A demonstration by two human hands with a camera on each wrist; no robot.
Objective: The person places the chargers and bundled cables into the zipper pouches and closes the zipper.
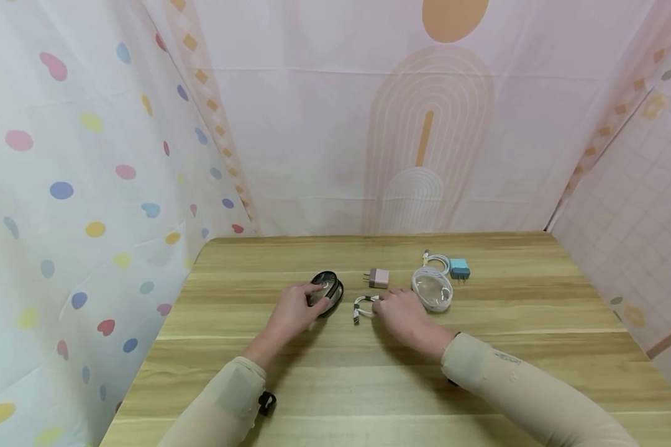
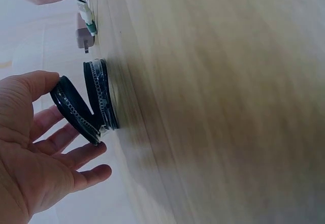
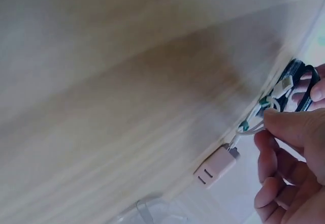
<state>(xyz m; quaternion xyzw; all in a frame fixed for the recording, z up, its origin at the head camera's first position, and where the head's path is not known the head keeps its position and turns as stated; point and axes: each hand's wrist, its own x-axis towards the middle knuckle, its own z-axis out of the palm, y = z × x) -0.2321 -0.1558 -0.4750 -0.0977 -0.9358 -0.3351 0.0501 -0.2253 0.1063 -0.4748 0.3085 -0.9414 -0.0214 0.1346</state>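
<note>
My left hand (image 1: 291, 312) grips the raised lid (image 2: 75, 111) of a small round black-edged zip case (image 2: 103, 94). The lid tilts away from the base, which stays on the table; thumb and fingers lie on opposite sides of the lid in the left wrist view. To the right of it, my right hand (image 1: 407, 316) pinches a coiled white charging cable (image 3: 252, 126) between thumb and index finger. Green ties bind the coil, and its plug end points toward the case. Just behind the cable lies a pink plug-in charger (image 1: 379, 277), touched by neither hand.
Right of my right hand stands a clear round case (image 1: 433, 290) with a white rim. Behind it lie another coiled white cable (image 1: 438, 259) and a blue charger (image 1: 459, 268). All rest on a wooden table (image 1: 324, 379) with patterned curtains (image 1: 307, 136) at its back and sides.
</note>
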